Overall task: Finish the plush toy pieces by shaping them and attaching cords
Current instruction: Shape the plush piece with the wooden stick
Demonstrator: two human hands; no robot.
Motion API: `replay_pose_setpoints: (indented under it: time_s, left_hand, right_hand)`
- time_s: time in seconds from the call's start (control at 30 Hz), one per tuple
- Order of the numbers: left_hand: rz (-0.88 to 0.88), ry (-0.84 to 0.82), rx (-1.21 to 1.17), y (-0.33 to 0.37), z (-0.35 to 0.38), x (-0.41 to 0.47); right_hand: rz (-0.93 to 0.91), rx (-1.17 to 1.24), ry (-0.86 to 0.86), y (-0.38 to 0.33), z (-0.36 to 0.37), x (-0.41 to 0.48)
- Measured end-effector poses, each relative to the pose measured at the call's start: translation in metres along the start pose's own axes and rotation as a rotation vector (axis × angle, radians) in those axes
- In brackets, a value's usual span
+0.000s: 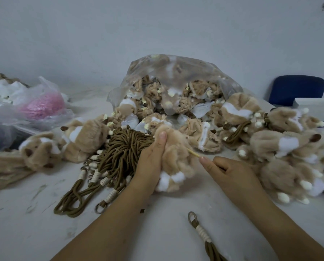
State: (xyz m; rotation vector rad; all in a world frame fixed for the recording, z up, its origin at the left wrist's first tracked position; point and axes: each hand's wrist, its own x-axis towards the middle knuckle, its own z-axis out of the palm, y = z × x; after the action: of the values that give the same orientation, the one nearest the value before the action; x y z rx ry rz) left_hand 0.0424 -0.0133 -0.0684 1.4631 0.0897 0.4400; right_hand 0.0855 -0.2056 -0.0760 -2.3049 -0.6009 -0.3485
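White table (157,223): left hand (151,157) curled around plush piece (176,157), right hand (230,174) pinched on thin stick (193,153)

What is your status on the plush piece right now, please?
Left grip holds plush toy. Right grip pinches thin stick, tip at the fur. Cord bundle lies close left, not blocking.

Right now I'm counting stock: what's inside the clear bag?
Tan-and-white plush pieces fill the bag, spilling from its open mouth. Front pieces and cloudy plastic hide whatever lies deeper.
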Motion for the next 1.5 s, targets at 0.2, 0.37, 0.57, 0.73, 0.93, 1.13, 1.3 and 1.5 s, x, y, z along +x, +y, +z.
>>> replay_pose_setpoints:
  time_s: [0.2,0.37,0.57,0.73,0.93,1.13,1.3,1.5]
  left_hand:
    - [0.033,0.079,0.139,0.002,-0.016,0.007]
    - [0.127,0.115,0.308,0.002,-0.023,0.007]
    - [0.138,0.186,0.224,0.006,-0.020,0.007]
    - [-0.052,0.150,-0.118,0.007,-0.028,0.012]
    - [-0.021,-0.245,0.184,-0.002,-0.003,-0.004]
    - [0.078,-0.227,0.224,-0.016,0.002,0.000]
    - [0.238,-0.237,0.477,-0.004,0.014,-0.005]
    - [0.178,-0.214,0.817,-0.007,0.020,-0.006]
  right_hand:
    - [-0.043,-0.054,-0.080,-0.001,-0.005,-0.001]
    - [-0.063,-0.103,-0.110,0.000,-0.011,0.000]
    - [0.003,-0.073,-0.053,-0.002,-0.011,-0.001]
    - [0.013,0.040,0.027,-0.001,-0.011,0.001]
    - [-0.059,0.230,-0.042,-0.013,0.001,-0.001]
    - [-0.009,0.129,-0.101,-0.011,0.011,-0.001]
    - [0.073,0.258,0.061,-0.010,0.010,0.002]
    - [0.089,0.429,0.104,-0.008,0.009,0.005]
